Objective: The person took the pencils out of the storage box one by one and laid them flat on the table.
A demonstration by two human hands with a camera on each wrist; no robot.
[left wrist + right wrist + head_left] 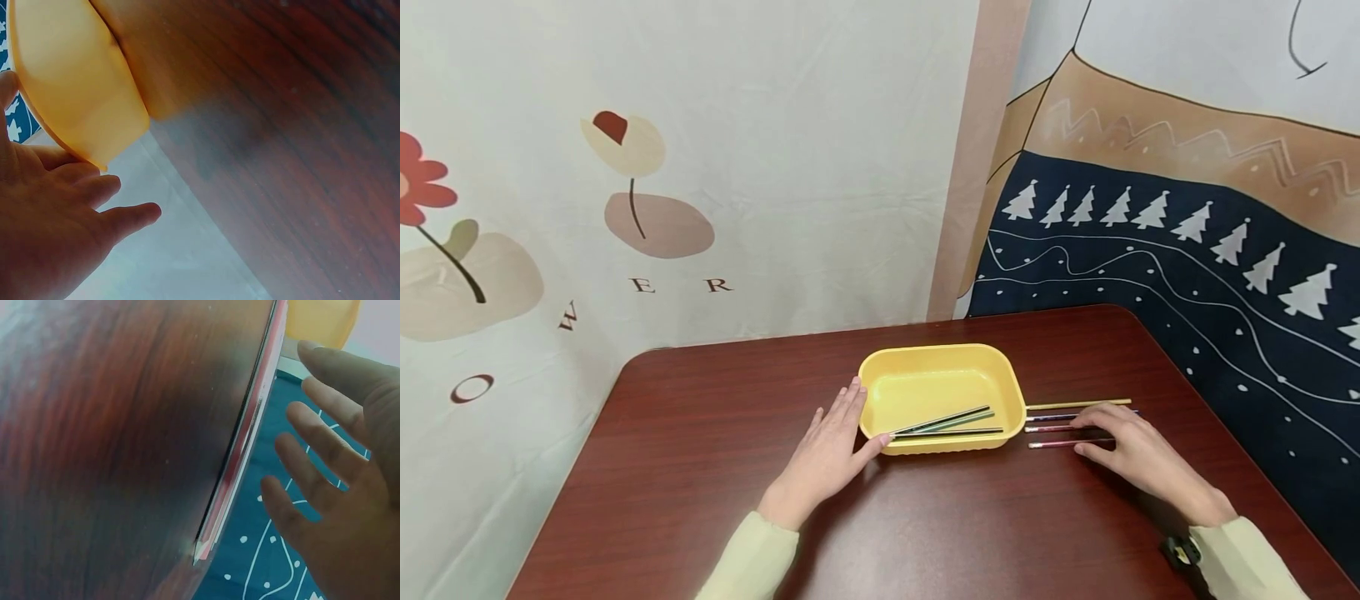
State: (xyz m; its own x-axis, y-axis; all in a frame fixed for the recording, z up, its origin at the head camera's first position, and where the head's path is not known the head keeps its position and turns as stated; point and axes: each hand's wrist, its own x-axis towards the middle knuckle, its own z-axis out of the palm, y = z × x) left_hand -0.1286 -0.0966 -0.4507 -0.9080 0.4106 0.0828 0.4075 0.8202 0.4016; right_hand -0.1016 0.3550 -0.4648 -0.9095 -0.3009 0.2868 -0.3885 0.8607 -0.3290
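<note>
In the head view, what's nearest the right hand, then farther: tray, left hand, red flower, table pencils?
1. Table pencils: at the right hand.
2. Tray: left of it.
3. Left hand: at the tray's left end.
4. Red flower: behind, far left.

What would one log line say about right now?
left hand: touching yellow tray | in tray: slim sticks | right hand: over four pencils, contact unclear | pencils: beside tray

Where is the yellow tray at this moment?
In the head view, the yellow tray sits on the table, left hand at its left end, pencils at its right.
</note>
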